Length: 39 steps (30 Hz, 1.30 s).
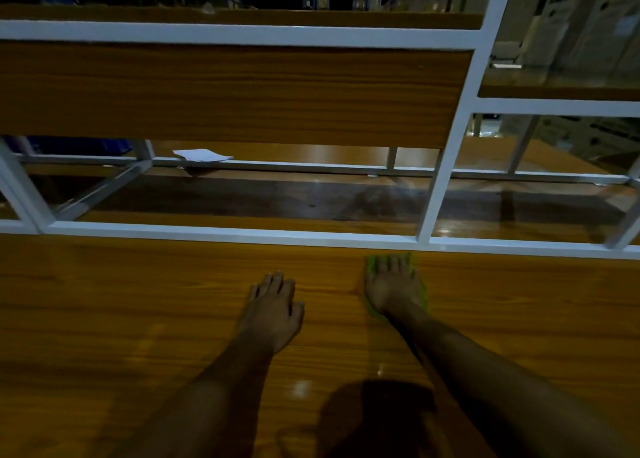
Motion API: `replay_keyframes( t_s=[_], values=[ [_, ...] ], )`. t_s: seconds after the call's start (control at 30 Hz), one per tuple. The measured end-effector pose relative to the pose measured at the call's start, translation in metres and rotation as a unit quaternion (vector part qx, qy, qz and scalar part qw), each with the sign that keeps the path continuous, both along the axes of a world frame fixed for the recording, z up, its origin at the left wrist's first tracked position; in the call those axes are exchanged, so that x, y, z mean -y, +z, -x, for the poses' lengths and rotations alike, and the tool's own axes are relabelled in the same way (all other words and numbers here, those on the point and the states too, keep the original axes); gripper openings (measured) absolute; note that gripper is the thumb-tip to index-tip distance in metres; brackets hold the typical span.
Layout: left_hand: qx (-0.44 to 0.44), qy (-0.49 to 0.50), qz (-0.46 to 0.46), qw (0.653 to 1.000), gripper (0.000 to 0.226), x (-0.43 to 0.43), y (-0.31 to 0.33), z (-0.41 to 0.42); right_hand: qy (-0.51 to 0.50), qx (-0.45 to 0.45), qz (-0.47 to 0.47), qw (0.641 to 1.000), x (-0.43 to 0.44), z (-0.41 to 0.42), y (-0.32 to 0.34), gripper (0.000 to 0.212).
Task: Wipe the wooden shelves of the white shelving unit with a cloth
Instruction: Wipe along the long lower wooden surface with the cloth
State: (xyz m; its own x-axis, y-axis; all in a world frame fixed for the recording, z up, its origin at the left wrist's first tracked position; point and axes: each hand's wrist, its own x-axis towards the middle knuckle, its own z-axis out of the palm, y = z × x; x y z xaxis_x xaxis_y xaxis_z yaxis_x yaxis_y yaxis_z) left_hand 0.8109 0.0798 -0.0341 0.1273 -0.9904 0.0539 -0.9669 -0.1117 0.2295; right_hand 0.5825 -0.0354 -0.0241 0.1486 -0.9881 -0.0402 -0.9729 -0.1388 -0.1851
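Observation:
A wide wooden shelf (138, 312) with a glossy grain fills the lower half of the view, framed by the white metal bars (242, 234) of the shelving unit. My right hand (393, 284) lies flat on a green cloth (420, 289), pressing it onto the wood close to the white front bar. Only the cloth's edges show around my fingers and palm. My left hand (273, 305) rests flat on the same shelf to the left, fingers spread, holding nothing. Another wooden shelf (225, 94) sits above and beyond.
A lower wooden board (311, 198) lies behind the white bar, with white paper (202, 154) at its far edge. A white upright post (450, 153) rises right of centre. Stacked cardboard boxes (571, 25) stand in the dark background at upper right.

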Motion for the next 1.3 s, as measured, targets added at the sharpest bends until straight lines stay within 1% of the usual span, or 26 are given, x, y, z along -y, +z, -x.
replay_keyframes(
  t_s=[0.07, 0.17, 0.23, 0.33, 0.4, 0.47, 0.57, 0.6, 0.67, 0.7, 0.73, 0.8, 0.87, 0.93, 1.0, 1.07, 1.17, 1.23, 1.3],
  values=[
    [-0.003, 0.0, 0.002, 1.0, 0.062, 0.0, -0.001, 0.001, -0.002, 0.004, -0.003, 1.0, -0.001, -0.035, 0.003, 0.067],
    [-0.008, 0.005, 0.016, 1.0, 0.057, -0.001, 0.0, 0.0, 0.084, -0.006, -0.013, 0.996, -0.008, -0.086, 0.0, 0.063],
    [-0.007, 0.012, 0.031, 0.999, 0.053, 0.0, 0.001, 0.0, 0.146, -0.023, -0.021, 0.989, -0.019, -0.103, -0.005, 0.061],
    [-0.007, 0.017, 0.028, 0.999, 0.051, -0.007, 0.003, 0.002, 0.224, -0.036, -0.012, 0.974, -0.04, -0.084, -0.006, 0.059],
    [-0.013, 0.015, 0.02, 1.0, 0.052, -0.017, 0.004, 0.002, 0.245, -0.025, 0.0, 0.969, -0.048, -0.052, -0.006, 0.06],
    [-0.012, 0.008, 0.004, 1.0, 0.054, -0.029, 0.007, 0.0, 0.224, -0.017, 0.006, 0.974, -0.052, -0.015, -0.004, 0.063],
    [0.001, -0.012, -0.017, 1.0, 0.055, -0.052, 0.01, -0.004, 0.137, -0.026, 0.023, 0.99, -0.032, 0.028, -0.002, 0.07],
    [0.001, -0.019, -0.02, 1.0, 0.056, -0.061, 0.01, -0.006, 0.099, -0.028, 0.02, 0.995, -0.025, 0.032, -0.002, 0.073],
    [-0.003, -0.024, -0.03, 0.999, 0.057, -0.08, 0.006, -0.01, 0.04, -0.022, 0.003, 0.999, -0.015, 0.026, -0.01, 0.088],
    [-0.006, -0.024, -0.029, 0.999, 0.058, -0.086, 0.003, -0.011, 0.023, -0.016, -0.008, 1.0, -0.015, 0.015, -0.013, 0.092],
    [-0.006, -0.024, -0.024, 0.999, 0.058, -0.092, 0.001, -0.012, 0.009, -0.011, -0.021, 1.0, -0.018, 0.001, -0.014, 0.087],
    [-0.003, -0.023, -0.012, 1.0, 0.063, -0.099, 0.0, -0.011, 0.026, -0.009, -0.032, 0.999, -0.034, -0.035, -0.009, 0.07],
    [-0.01, -0.017, -0.015, 1.0, 0.068, -0.105, 0.0, -0.01, 0.082, -0.004, -0.045, 0.996, -0.063, -0.073, 0.001, 0.064],
    [-0.009, -0.011, -0.025, 1.0, 0.065, -0.112, 0.0, -0.009, 0.14, -0.008, -0.052, 0.989, -0.102, -0.096, 0.003, 0.062],
    [-0.001, -0.002, -0.034, 0.999, 0.059, -0.122, 0.001, -0.006, 0.192, -0.017, -0.05, 0.98, -0.143, -0.095, 0.0, 0.06],
    [0.006, 0.003, -0.044, 0.999, 0.058, -0.137, 0.003, -0.004, 0.23, -0.019, -0.029, 0.973, -0.174, -0.073, -0.003, 0.06],
    [0.005, -0.01, -0.043, 0.999, 0.061, -0.163, 0.004, -0.005, 0.226, -0.033, -0.021, 0.973, -0.194, -0.018, -0.005, 0.062],
    [0.006, -0.02, -0.03, 0.999, 0.066, -0.182, 0.003, -0.004, 0.192, -0.044, -0.018, 0.98, -0.192, 0.022, -0.005, 0.063],
    [0.007, -0.022, -0.02, 1.0, 0.066, -0.199, 0.003, -0.003, 0.134, -0.041, -0.021, 0.99, -0.186, 0.046, -0.002, 0.062]
  ],
)
